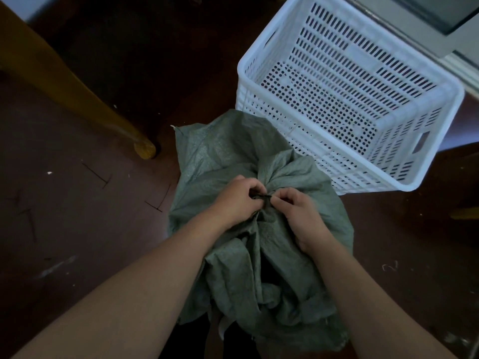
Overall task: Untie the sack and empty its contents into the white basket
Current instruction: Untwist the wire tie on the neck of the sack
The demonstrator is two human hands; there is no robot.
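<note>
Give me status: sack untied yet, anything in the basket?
Done: nothing visible. In hand: left hand and right hand pinch the dark tie at the green sack's gathered neck, still closed. Left: finish untying, then tip contents into the white basket, which shows nothing inside.

We see the sack [259, 242], a grey-green woven bag, crumpled and creased, standing on the floor with its neck gathered into a tight bunch. A dark tie [262, 196] wraps that bunch, and it is not yet undone. Both our grips meet right on the tie; from there the loose mouth fans out ahead of the grip, while the bulging body spreads below and toward us. The white basket [388, 156], a perforated plastic crate, sits ahead and to the right of the grip, tilted, empty, its near corner just beside the sack's mouth.
</note>
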